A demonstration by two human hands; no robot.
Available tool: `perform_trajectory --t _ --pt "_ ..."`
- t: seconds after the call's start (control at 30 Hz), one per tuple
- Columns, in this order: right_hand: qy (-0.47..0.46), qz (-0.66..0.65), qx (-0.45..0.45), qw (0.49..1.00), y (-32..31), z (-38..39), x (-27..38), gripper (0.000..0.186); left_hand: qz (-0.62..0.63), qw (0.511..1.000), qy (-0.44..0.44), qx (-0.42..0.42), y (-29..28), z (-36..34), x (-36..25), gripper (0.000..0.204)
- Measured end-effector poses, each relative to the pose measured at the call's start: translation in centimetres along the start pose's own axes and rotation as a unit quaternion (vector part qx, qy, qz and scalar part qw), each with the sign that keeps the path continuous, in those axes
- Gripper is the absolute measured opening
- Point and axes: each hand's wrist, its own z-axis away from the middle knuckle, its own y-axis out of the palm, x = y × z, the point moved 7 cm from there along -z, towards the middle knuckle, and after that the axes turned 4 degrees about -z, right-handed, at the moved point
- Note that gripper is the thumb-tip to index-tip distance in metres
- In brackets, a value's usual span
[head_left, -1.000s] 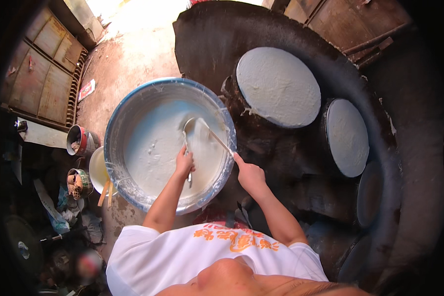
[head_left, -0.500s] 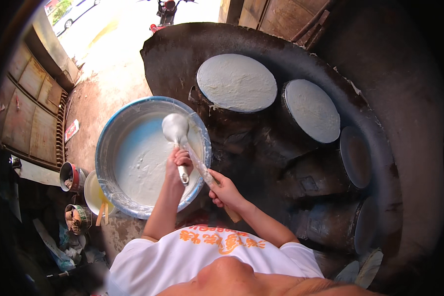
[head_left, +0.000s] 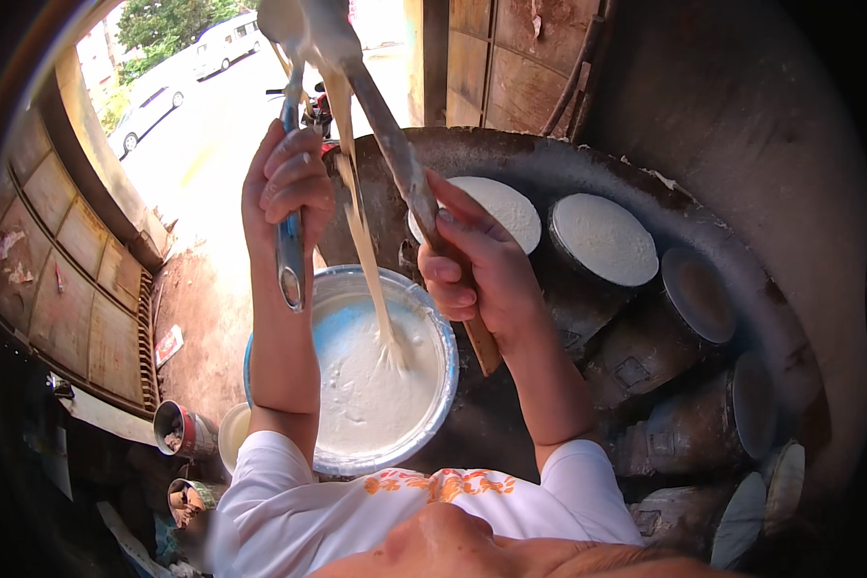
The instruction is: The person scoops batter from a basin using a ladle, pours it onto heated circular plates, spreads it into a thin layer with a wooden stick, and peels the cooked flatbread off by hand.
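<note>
My left hand (head_left: 294, 183) is closed around the handle of a ladle (head_left: 290, 255), raised high so that its batter-coated bowl sits at the top edge of the picture. My right hand (head_left: 472, 255) grips a flat wooden stick (head_left: 400, 159), tilted, its upper end smeared with white batter and meeting the ladle's bowl. From where the two meet, a thick stream of batter (head_left: 368, 255) falls into a large blue basin (head_left: 446, 361) below. Pale batter (head_left: 366, 395) fills the lower part of the basin. The upper end of the ladle is partly cut off.
On the right, a curved dark counter (head_left: 742, 231) carries round drum-like stoves. Two far round plates, one pale-covered (head_left: 496, 207) and another (head_left: 604, 239), stand beside dark bare ones (head_left: 698, 294). Small buckets (head_left: 197, 433) are at lower left. Beyond the doorway are parked vehicles (head_left: 154, 116).
Both hands have risen from over the basin, lifting the ladle and wooden stick high. A batter stream now falls between them and the basin. The view has tilted upward.
</note>
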Motion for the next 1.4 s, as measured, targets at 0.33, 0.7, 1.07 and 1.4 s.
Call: perform_trajectory --t 0.33,0.7,1.07,1.4 --pt "0.135 0.002 -0.232 0.963 -12.9 6.1 -16.1 0.033 0.260 0.873 -0.045 -0.411 -15.1 18.8 0.7 0.036" --pt "-0.135 -0.101 -0.449 0.878 -15.7 26.7 -16.9 0.025 0.337 0.741 -0.412 -0.410 -20.7 12.3 22.6 0.030" --pt "-0.225 0.383 -0.879 0.174 -0.3 60.1 -21.5 0.044 0.507 0.450 -0.666 -0.311 3.9 21.3 62.1 0.031" --pt "-0.531 -0.104 -0.841 0.010 8.1 77.8 -45.1 0.051 0.391 0.253 -0.853 -0.236 11.7 44.1 83.1 0.034"
